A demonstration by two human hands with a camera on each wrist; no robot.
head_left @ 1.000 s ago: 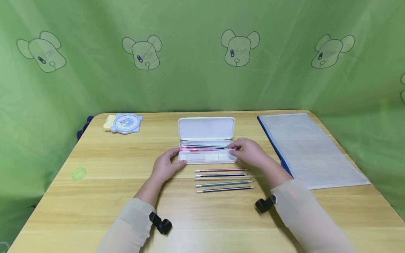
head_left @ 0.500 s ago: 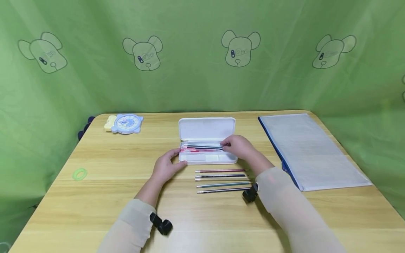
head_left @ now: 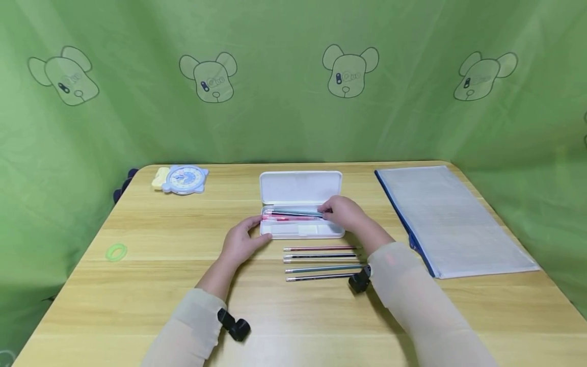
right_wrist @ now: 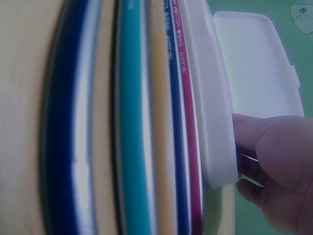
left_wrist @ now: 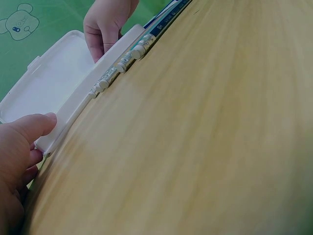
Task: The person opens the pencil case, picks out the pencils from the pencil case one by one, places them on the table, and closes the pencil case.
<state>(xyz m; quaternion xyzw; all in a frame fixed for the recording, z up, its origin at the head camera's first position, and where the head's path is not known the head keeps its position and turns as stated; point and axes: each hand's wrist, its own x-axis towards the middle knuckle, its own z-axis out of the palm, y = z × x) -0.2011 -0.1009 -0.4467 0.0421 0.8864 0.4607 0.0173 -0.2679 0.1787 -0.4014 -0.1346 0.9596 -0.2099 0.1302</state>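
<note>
A white pencil case [head_left: 285,235] lies with its lid [head_left: 300,187] raised; pencils [head_left: 295,212] and a pinkish-red pen [head_left: 290,219] are inside. My left hand [head_left: 239,241] grips the case's left end, thumb at the front corner and fingers round the side. At the right part of the case, my right hand [head_left: 345,212] pinches the ends of pencils inside it; its fingertips are partly hidden. In the right wrist view that hand [right_wrist: 283,161] reaches over the case wall [right_wrist: 215,122]. Several pencils [head_left: 323,268] lie side by side in front of the case, erasers to the left.
A blue toy clock [head_left: 185,179] with a pale yellow piece [head_left: 160,178] stands at the back left. A light green ring [head_left: 109,253] lies on the left of the wooden table [head_left: 183,265]. To the right is a translucent zip folder [head_left: 458,224] with a blue edge.
My right hand has moved left and slightly inward over the case, closing on the pencil ends. A greenish pencil inside has shifted a little. My left hand stays on the case.
</note>
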